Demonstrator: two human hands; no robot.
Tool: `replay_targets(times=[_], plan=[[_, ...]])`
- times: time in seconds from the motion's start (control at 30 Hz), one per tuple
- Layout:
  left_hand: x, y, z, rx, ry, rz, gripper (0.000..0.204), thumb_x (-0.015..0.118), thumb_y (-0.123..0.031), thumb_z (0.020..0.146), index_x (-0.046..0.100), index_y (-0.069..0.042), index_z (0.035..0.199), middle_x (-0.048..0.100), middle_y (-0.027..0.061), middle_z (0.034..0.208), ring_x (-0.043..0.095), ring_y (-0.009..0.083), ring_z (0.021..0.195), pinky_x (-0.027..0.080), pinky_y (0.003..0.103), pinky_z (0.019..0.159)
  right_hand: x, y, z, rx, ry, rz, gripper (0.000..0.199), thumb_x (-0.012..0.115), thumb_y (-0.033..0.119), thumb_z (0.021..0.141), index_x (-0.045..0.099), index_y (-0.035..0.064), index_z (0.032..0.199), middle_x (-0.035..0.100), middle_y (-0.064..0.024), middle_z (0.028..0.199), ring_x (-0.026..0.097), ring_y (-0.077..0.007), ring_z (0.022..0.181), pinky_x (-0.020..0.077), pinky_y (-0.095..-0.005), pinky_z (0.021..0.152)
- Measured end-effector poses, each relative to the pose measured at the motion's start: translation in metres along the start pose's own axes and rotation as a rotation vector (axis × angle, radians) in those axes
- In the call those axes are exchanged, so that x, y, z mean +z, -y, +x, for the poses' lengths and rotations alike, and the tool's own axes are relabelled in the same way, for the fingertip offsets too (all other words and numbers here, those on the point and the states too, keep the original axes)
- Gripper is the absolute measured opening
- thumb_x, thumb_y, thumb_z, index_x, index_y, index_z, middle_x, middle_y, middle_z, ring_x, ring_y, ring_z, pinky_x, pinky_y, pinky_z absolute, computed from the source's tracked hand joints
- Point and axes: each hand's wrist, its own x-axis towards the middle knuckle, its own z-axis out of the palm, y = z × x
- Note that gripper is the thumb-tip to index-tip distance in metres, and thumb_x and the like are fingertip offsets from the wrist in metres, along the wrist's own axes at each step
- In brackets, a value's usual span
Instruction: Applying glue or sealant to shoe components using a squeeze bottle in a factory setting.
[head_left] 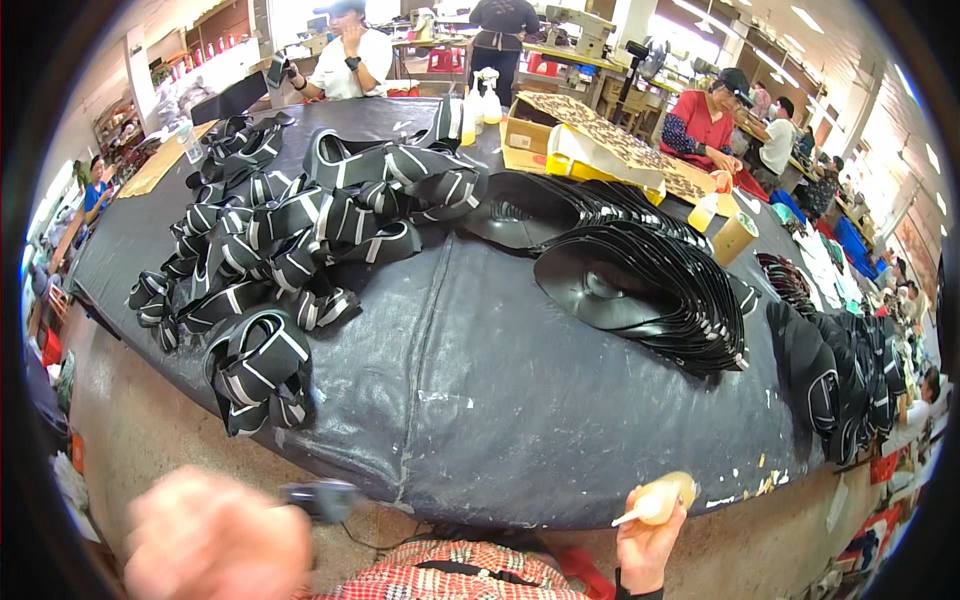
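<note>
My right hand point(645, 545) is closed around a small squeeze bottle point(668, 495) with a pale yellowish body and a pointed nozzle, held at the table's near edge with the nozzle toward the left. My left hand point(215, 540) is raised close at the lower left and smeared by motion, so its fingers cannot be made out. Beside it shows a small dark blurred object point(322, 498); I cannot tell what it is. Nearest to my left hand on the table lies a bundle of black strips with white lines point(262, 365). Stacked shiny black moulded pieces point(640, 295) lie farther off, right of centre.
The black-covered table point(470, 440) has a large heap of black-and-white strips point(300, 210) at left. Spray bottles point(487, 100), a cardboard box point(525, 140) and a brown roll point(735, 238) stand behind. Black pieces point(840, 380) hang at right. A person in red point(700, 125) works across the table.
</note>
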Motion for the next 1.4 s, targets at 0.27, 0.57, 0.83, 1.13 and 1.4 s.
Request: replay_targets(times=[0.27,0.57,0.83,1.13,1.4], plan=[[0.103,0.14,-0.142,-0.785,0.514,0.283,0.014,0.058,-0.01,0.077,0.061,-0.003,0.089,0.063,0.011,0.082,0.061,0.0223,0.073,0.049,0.028,0.066,-0.02,0.03,0.04,0.122,0.385,-0.099,0.044,0.061,0.036,0.075,0.049,0.0107,0.108,0.056,-0.0097,0.098,0.057,-0.0242,0.087,0.0519,-0.0336,0.07],[0.284,0.247,-0.244,-0.949,0.753,0.364,0.088,0.071,-0.028,0.055,0.026,0.01,0.121,0.035,0.0277,0.121,0.036,0.0375,0.112,0.029,0.038,0.096,-0.008,0.103,0.066,0.12,0.444,-0.146,0.041,0.062,0.036,0.073,0.049,0.0123,0.104,0.057,-0.003,0.091,0.055,-0.0211,0.084,0.0514,-0.0342,0.066],[0.376,0.27,-0.242,-0.997,0.509,0.659,0.084,0.073,-0.032,0.051,0.032,0.004,0.115,0.041,0.023,0.112,0.038,0.0349,0.102,0.031,0.04,0.086,0.003,0.194,0.138,-0.292,0.449,-0.492,0.021,0.052,0.019,0.082,0.044,0.005,0.096,0.05,-0.0073,0.089,0.05,-0.017,0.076,0.0452,-0.0285,0.07],[0.387,0.301,-0.221,-1.079,0.408,0.869,0.059,0.063,-0.043,0.068,0.047,0.01,0.089,0.05,0.0251,0.085,0.049,0.0369,0.083,0.042,0.039,0.075,-0.005,0.281,0.327,-1.455,0.476,-1.213,0.041,0.06,0.003,0.073,0.041,-0.0051,0.108,0.051,-0.0117,0.093,0.052,-0.0223,0.084,0.0448,-0.0329,0.077],[0.388,0.327,-0.216,-1.261,0.301,0.323,0.078,0.056,-0.056,0.071,0.047,0.014,0.103,0.055,0.0254,0.098,0.053,0.0348,0.096,0.041,0.033,0.084,-0.011,0.29,0.44,0.293,0.825,0.394,0.071,0.062,0.016,0.075,0.019,0.0057,0.13,0.019,-0.0225,0.134,0.048,-0.0325,0.104,0.051,-0.0366,0.072]])
